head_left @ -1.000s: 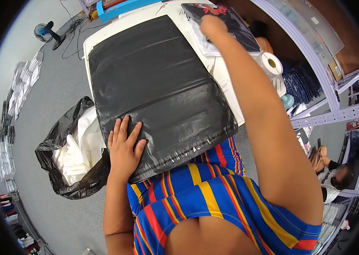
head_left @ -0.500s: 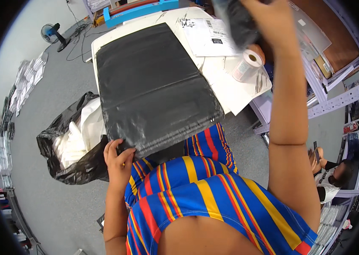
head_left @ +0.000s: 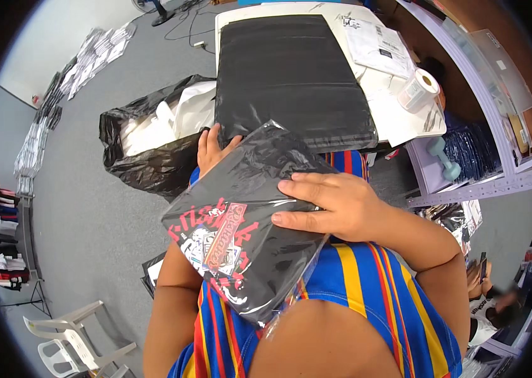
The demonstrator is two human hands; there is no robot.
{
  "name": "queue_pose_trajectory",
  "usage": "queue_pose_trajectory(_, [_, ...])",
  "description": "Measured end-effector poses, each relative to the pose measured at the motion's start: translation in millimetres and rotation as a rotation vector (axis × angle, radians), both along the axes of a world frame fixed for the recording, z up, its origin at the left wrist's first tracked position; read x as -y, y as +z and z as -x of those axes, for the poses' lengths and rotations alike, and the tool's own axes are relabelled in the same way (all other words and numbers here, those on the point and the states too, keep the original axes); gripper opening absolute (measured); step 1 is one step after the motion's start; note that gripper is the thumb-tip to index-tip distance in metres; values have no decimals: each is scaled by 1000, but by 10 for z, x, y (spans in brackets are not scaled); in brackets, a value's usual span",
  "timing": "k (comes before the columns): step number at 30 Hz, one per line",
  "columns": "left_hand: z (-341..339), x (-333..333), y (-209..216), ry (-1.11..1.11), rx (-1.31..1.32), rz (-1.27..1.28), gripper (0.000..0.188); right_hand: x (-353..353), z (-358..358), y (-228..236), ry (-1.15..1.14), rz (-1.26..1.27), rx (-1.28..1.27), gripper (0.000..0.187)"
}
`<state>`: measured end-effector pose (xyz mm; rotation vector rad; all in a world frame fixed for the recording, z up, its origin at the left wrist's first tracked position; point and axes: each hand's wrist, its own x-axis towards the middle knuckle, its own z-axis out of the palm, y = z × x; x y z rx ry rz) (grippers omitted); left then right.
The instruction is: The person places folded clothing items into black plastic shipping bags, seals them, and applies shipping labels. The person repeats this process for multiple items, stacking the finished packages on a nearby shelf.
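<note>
My right hand (head_left: 338, 205) is closed on a folded black T-shirt in a clear plastic bag (head_left: 260, 217), its fingers over the top and its thumb hidden. The packed shirt has a red and white print and is held tilted above my lap. Behind it, partly covered, my left hand (head_left: 212, 148) grips the near left corner of a black plastic mailer bag (head_left: 291, 82). That mailer lies flat on the white table, apparently on others like it.
A black bin bag (head_left: 152, 170) with white scraps stands left of the table (head_left: 398, 126). On the table's right are a label roll (head_left: 418, 91) and a white labelled parcel (head_left: 379, 47). Shelving (head_left: 467, 189) and a seated person (head_left: 486, 309) are at right, plastic chairs (head_left: 77, 340) lower left.
My right hand has come back from the far right, bringing the packed shirt over my lap. My left hand stays at the mailer's corner. The view has shifted.
</note>
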<state>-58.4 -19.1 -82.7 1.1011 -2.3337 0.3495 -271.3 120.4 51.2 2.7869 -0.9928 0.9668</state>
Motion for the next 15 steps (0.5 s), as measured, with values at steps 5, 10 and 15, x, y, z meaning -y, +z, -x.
queue_pose_trajectory(5, [10, 57, 82, 177, -151, -319, 44, -71, 1, -78, 48, 66, 119, 31])
queue_pose_trajectory(10, [13, 93, 280, 16, -477, -772, 50, -172, 51, -42, 104, 50, 160, 32])
queue_pose_trajectory(15, [-47, -19, 552, -163, -752, -963, 51, -94, 284, -223, -81, -8, 228, 30])
